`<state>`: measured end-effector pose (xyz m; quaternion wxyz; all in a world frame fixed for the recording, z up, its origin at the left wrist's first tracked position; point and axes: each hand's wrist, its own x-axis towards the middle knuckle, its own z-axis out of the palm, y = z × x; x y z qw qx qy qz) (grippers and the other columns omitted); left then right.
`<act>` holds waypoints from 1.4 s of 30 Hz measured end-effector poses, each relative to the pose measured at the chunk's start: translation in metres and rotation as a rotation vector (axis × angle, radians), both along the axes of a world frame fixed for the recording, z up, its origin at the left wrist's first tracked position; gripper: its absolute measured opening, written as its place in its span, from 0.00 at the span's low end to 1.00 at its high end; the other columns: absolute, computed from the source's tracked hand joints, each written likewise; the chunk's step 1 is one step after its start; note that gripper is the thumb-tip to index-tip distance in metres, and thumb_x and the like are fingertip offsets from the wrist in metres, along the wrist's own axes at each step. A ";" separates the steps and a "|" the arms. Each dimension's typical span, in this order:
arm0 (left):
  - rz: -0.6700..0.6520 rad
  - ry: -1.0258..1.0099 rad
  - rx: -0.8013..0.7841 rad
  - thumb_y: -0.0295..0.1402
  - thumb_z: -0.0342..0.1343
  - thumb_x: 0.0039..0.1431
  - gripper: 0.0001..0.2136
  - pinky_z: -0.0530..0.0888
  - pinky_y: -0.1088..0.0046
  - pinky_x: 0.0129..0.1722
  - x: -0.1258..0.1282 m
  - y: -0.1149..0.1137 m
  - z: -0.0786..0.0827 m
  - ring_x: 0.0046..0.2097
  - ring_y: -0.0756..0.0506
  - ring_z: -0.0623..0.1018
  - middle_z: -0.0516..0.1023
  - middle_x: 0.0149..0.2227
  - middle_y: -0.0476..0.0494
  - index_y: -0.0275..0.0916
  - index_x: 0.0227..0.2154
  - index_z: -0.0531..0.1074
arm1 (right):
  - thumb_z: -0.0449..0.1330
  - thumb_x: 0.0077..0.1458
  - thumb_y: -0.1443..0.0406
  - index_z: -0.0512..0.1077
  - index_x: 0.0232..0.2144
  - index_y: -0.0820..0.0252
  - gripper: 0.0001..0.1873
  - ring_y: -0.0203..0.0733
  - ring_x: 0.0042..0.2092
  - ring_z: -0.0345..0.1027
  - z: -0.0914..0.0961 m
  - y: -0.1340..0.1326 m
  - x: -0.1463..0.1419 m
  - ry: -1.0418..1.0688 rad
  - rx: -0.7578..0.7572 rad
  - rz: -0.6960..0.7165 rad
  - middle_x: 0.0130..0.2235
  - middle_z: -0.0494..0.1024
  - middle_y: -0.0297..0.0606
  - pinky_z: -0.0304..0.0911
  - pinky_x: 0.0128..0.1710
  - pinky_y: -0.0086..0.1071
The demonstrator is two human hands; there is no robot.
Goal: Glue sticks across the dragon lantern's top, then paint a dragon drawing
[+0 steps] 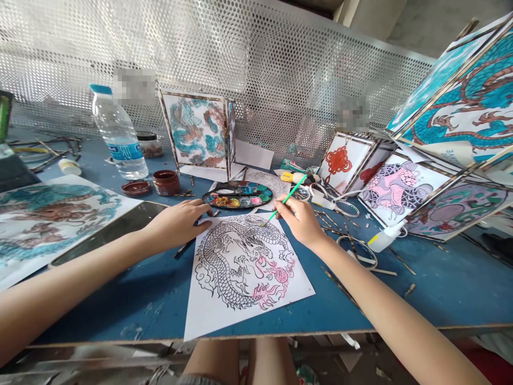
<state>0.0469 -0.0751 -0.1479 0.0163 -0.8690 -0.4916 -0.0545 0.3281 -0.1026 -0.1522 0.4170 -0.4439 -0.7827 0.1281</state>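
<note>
A thin green paintbrush (295, 188) is pinched in my right hand (301, 220), its tip at the upper part of a dragon drawing (228, 278) on white paper. The dragon is printed in black lines, with pink colour on its lower right part. My left hand (180, 222) lies with fingers stretched out at the paper's upper left corner, holding nothing. Just beyond the paper sits an oval black paint palette (208, 200) with wells of several colours. An opened jar of brown paint (165, 183) and its lid (136, 188) stand left of the palette.
A water bottle (122, 133) and a painted paper lantern (198, 131) stand at the back. On the left lie a painted dragon sheet (64, 214) and a dark phone-like slab (108, 232). Lanterns (404, 184), tape rolls (358, 251), a glue bottle (387, 237) and sticks crowd the right.
</note>
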 end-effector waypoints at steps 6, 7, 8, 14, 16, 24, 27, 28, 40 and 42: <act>0.003 0.017 0.000 0.43 0.42 0.58 0.18 0.70 0.67 0.37 0.000 0.000 0.001 0.42 0.39 0.73 0.73 0.42 0.39 0.39 0.43 0.69 | 0.50 0.59 0.61 0.66 0.29 0.59 0.10 0.36 0.30 0.69 -0.001 -0.001 0.001 0.087 0.037 0.018 0.27 0.72 0.34 0.61 0.32 0.30; 0.004 0.019 0.002 0.43 0.42 0.58 0.18 0.70 0.67 0.36 0.001 0.000 0.000 0.42 0.39 0.73 0.73 0.42 0.39 0.39 0.43 0.69 | 0.50 0.59 0.61 0.66 0.30 0.59 0.10 0.36 0.32 0.70 -0.003 0.000 -0.001 0.127 0.016 0.050 0.29 0.73 0.35 0.62 0.33 0.30; 0.002 0.022 0.003 0.42 0.41 0.58 0.18 0.70 0.67 0.36 0.000 0.000 0.000 0.42 0.39 0.73 0.73 0.42 0.39 0.39 0.43 0.69 | 0.50 0.60 0.61 0.66 0.31 0.58 0.09 0.36 0.33 0.71 -0.004 0.000 -0.002 0.152 -0.006 0.080 0.31 0.74 0.36 0.63 0.34 0.30; -0.006 0.011 0.001 0.43 0.42 0.58 0.18 0.70 0.67 0.37 0.000 0.000 0.000 0.42 0.40 0.73 0.73 0.42 0.39 0.40 0.43 0.69 | 0.48 0.60 0.61 0.66 0.29 0.59 0.12 0.36 0.30 0.69 -0.004 0.000 -0.003 0.031 -0.012 0.067 0.26 0.73 0.34 0.61 0.32 0.30; -0.009 0.002 0.001 0.43 0.42 0.58 0.18 0.70 0.66 0.37 0.000 0.000 0.000 0.42 0.39 0.73 0.73 0.43 0.39 0.40 0.43 0.69 | 0.49 0.60 0.61 0.65 0.27 0.59 0.12 0.36 0.28 0.68 -0.002 0.001 0.002 -0.018 0.026 0.012 0.24 0.72 0.33 0.60 0.31 0.31; -0.005 0.012 0.007 0.43 0.42 0.58 0.18 0.70 0.68 0.38 -0.001 0.001 -0.001 0.43 0.40 0.74 0.73 0.43 0.40 0.40 0.43 0.69 | 0.50 0.59 0.60 0.66 0.30 0.59 0.11 0.37 0.31 0.71 -0.006 0.003 0.003 0.101 -0.002 0.050 0.29 0.74 0.36 0.63 0.32 0.30; 0.001 0.017 -0.001 0.43 0.42 0.58 0.18 0.70 0.68 0.37 0.000 0.000 0.000 0.43 0.40 0.73 0.73 0.43 0.40 0.40 0.43 0.69 | 0.49 0.60 0.60 0.66 0.27 0.59 0.12 0.37 0.28 0.68 -0.003 0.002 0.004 -0.014 0.038 0.018 0.25 0.72 0.34 0.60 0.30 0.31; 0.002 0.017 -0.004 0.43 0.42 0.58 0.18 0.70 0.68 0.37 0.000 0.000 0.000 0.43 0.40 0.73 0.73 0.43 0.40 0.40 0.43 0.69 | 0.49 0.60 0.60 0.65 0.26 0.59 0.13 0.37 0.28 0.68 -0.001 0.002 0.005 -0.046 0.056 0.000 0.24 0.71 0.33 0.59 0.30 0.31; -0.003 -0.011 0.004 0.44 0.42 0.58 0.19 0.70 0.66 0.38 -0.001 0.001 -0.001 0.42 0.39 0.74 0.73 0.42 0.39 0.40 0.43 0.70 | 0.47 0.61 0.60 0.65 0.29 0.58 0.12 0.37 0.30 0.68 -0.004 0.001 0.000 -0.035 0.042 0.048 0.26 0.71 0.34 0.59 0.32 0.30; -0.007 -0.001 0.006 0.44 0.42 0.58 0.19 0.70 0.66 0.38 -0.001 0.001 -0.001 0.42 0.39 0.74 0.73 0.42 0.39 0.40 0.43 0.70 | 0.46 0.61 0.60 0.64 0.26 0.58 0.14 0.37 0.28 0.66 0.000 0.000 0.002 -0.088 0.069 0.002 0.23 0.69 0.33 0.57 0.31 0.30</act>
